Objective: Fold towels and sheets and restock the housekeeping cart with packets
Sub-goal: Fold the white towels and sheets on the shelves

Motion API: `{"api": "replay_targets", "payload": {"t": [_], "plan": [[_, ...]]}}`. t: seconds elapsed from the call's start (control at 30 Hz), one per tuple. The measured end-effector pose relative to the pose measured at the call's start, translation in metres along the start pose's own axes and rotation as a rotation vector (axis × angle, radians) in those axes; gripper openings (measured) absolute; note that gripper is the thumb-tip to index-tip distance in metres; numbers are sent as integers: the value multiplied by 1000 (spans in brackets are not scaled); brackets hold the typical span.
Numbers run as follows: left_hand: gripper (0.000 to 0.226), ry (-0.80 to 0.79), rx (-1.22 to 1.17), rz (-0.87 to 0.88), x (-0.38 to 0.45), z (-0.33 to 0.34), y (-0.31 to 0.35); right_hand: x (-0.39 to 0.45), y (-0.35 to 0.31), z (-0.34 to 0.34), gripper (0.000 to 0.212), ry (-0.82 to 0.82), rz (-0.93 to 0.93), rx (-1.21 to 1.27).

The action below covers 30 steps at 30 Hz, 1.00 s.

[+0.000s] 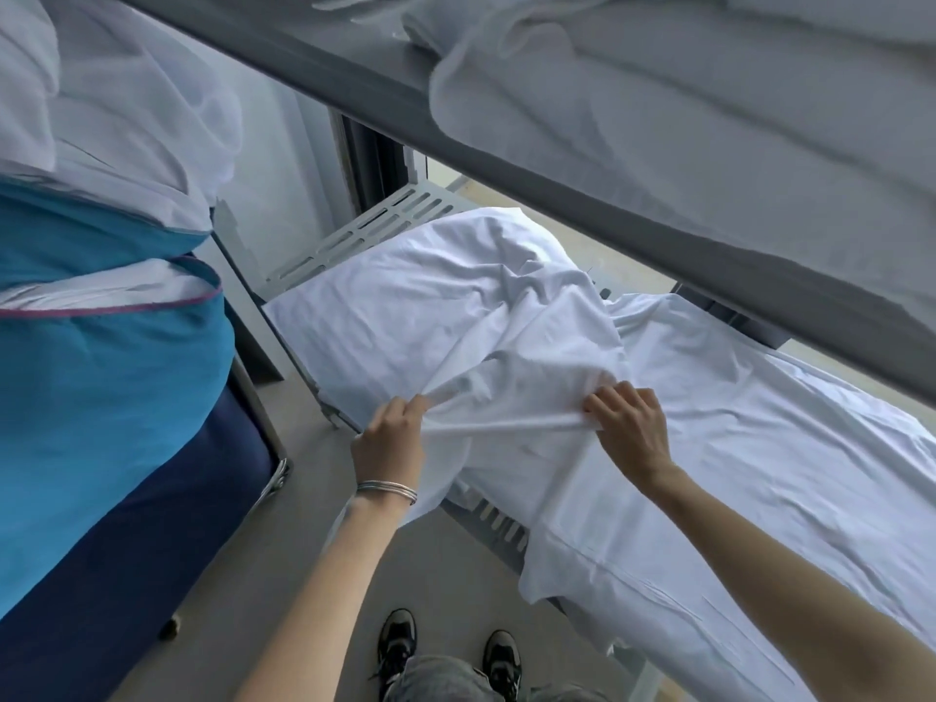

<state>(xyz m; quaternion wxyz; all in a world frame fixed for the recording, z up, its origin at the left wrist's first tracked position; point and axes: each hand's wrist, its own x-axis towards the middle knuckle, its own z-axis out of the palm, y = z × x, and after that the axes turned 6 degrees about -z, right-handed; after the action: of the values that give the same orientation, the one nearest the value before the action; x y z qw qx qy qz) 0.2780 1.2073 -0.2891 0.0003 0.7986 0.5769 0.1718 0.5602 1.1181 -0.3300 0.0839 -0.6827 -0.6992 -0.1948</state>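
Looking down from my head camera, I am standing at the lower shelf point(364, 230) of the housekeeping cart, my shoes point(448, 651) pointing at it from the grey floor. My left hand point(387, 435) is closed in a pinch on a hemmed edge of the white sheet point(532, 367), thumb and fingers gathered tight around the cloth, and my right hand point(628, 423) is clamping the same hem further along, fingers curled over the fold. I am keeping the two hands apart so that the hem point(506, 425) is running taut and straight between them; I judge that this is to find a true edge to fold from, since the rest of the sheet is lying rumpled. The bulk of it is humped up behind my hands and spreading over the slotted shelf, with a long flat part trailing off to my right and a corner hanging over the shelf's near rim. I am letting the shelf carry the weight, which seems sensible, because loose cloth would otherwise be dragging toward the floor. Above, the dark upper shelf point(506, 159) is crossing the view, and more white linen point(684, 93) is piled on it, some of it drooping over the edge. To my left a blue laundry bag point(101, 397) is hanging beside the cart, stuffed with white cloth at the top, probably kept close for soiled pieces. No packets are showing anywhere, so I judge the restocking is not yet begun.
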Motion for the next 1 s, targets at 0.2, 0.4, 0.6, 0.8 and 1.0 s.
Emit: {"api": "replay_targets", "payload": {"t": [0.2, 0.4, 0.6, 0.8, 1.0], "plan": [[41, 50, -17, 175, -25, 42, 37, -14, -11, -44, 29, 22, -5, 144], [62, 21, -183, 250, -46, 58, 91, 3, -44, -59, 27, 44, 153, 178], [89, -137, -282, 94, -68, 60, 122, 5, -42, -58, 27, 47, 190, 173], [47, -91, -430, -7, -35, 46, 147, -8, -35, -57, 29, -8, 78, 358], [42, -75, -439, -77, -20, 44, 129, -46, -9, -53, 15, 8, 332, 649]]}}
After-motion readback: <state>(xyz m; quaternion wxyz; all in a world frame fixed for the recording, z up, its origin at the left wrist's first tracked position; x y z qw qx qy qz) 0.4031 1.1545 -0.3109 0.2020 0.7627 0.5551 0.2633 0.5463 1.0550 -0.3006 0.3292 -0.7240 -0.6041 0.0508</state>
